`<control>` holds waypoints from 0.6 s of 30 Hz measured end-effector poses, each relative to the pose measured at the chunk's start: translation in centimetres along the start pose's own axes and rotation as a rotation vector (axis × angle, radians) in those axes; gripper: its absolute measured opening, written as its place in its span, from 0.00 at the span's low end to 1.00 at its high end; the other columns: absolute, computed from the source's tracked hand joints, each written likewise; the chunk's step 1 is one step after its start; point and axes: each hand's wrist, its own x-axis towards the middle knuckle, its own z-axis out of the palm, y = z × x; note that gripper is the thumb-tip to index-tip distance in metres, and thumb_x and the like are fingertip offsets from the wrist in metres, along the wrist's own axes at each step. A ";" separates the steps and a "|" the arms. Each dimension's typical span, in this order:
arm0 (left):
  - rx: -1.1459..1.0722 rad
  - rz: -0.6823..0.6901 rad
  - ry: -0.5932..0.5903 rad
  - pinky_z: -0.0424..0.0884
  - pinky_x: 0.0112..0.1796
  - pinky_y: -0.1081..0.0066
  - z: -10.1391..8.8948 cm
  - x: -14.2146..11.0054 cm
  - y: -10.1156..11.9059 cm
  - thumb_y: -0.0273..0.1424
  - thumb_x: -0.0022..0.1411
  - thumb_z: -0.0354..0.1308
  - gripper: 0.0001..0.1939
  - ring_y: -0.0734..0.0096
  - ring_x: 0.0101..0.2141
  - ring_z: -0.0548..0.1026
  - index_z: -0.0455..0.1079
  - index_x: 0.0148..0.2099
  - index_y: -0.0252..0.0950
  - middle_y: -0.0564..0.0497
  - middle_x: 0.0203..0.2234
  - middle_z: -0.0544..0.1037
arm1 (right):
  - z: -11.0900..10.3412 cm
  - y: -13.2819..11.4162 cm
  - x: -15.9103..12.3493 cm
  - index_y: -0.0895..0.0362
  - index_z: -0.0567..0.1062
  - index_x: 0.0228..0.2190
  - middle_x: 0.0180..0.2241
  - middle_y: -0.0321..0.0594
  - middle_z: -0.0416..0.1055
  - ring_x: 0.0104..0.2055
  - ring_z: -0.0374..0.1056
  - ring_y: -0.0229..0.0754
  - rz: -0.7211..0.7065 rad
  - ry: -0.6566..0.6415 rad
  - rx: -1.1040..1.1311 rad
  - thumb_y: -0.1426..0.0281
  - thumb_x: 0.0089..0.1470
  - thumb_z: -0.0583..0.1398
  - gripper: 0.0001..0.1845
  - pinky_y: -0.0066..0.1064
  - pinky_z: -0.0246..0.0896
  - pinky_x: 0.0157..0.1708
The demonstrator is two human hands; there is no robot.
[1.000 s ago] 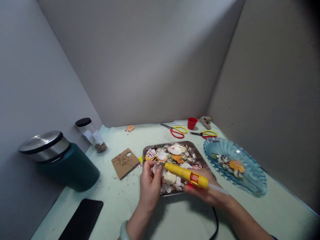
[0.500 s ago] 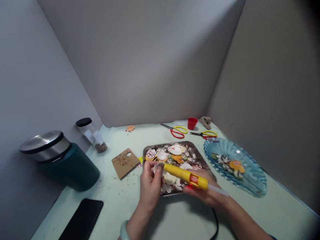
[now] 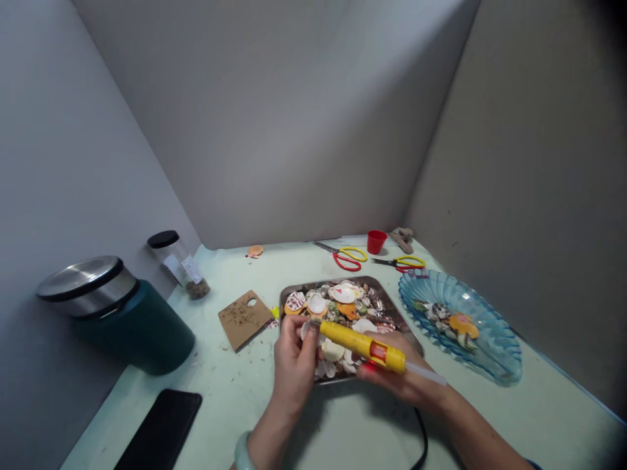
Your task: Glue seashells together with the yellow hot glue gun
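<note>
My right hand point(image 3: 392, 365) is closed round a yellow hot glue gun point(image 3: 362, 343), with a translucent glue stick point(image 3: 425, 373) poking out of its rear end. The gun's nozzle meets a small pale shell point(image 3: 305, 330) pinched between the thumb and fingers of my left hand point(image 3: 296, 356). Most of that shell is hidden by the fingers. Both hands are over the near part of a metal tray point(image 3: 313, 282) heaped with shells point(image 3: 344, 294) in white, orange and brown. A red light glows under the gun by my right hand.
On the right stands a blue scalloped dish point(image 3: 494, 346) with several shells. Behind are two scissors point(image 3: 350, 254) point(image 3: 409, 263), a red cup point(image 3: 377, 242) and ginger-like pieces point(image 3: 402, 240). Leftward are a brown board point(image 3: 245, 320), a jar point(image 3: 181, 264), a teal flask point(image 3: 142, 326) and a black phone point(image 3: 159, 431).
Almost nothing differs. The glue gun and my right hand have shifted very slightly to the left; my left hand stays in place with the shell.
</note>
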 end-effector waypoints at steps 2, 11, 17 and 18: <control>-0.004 0.002 0.008 0.59 0.19 0.78 0.0 0.0 0.0 0.44 0.61 0.58 0.15 0.77 0.16 0.63 0.61 0.39 0.38 0.61 0.16 0.67 | 0.0 0.0 0.0 0.54 0.66 0.26 0.24 0.34 0.64 0.24 0.58 0.39 -0.001 -0.003 -0.008 0.52 0.58 0.58 0.20 0.31 0.52 0.24; 0.010 -0.005 0.022 0.59 0.18 0.78 -0.1 -0.1 0.0 0.46 0.61 0.58 0.17 0.76 0.16 0.63 0.61 0.40 0.38 0.60 0.15 0.67 | -0.2 0.1 -0.2 0.56 0.68 0.26 0.24 0.36 0.66 0.24 0.60 0.38 -0.056 0.024 -0.072 0.52 0.61 0.56 0.21 0.30 0.53 0.25; 0.017 -0.003 0.016 0.59 0.18 0.78 -0.1 -0.1 0.0 0.46 0.61 0.58 0.17 0.76 0.16 0.62 0.61 0.39 0.38 0.61 0.14 0.67 | -0.2 0.0 -0.2 0.56 0.70 0.27 0.24 0.36 0.68 0.24 0.61 0.39 -0.032 0.036 -0.102 0.53 0.61 0.56 0.21 0.31 0.55 0.26; 0.015 -0.004 0.013 0.59 0.18 0.78 -0.1 0.0 0.0 0.47 0.61 0.58 0.17 0.76 0.16 0.62 0.61 0.39 0.39 0.61 0.14 0.67 | -0.2 0.0 -0.2 0.56 0.70 0.27 0.24 0.36 0.68 0.24 0.61 0.39 -0.034 0.030 -0.093 0.53 0.61 0.56 0.21 0.30 0.55 0.25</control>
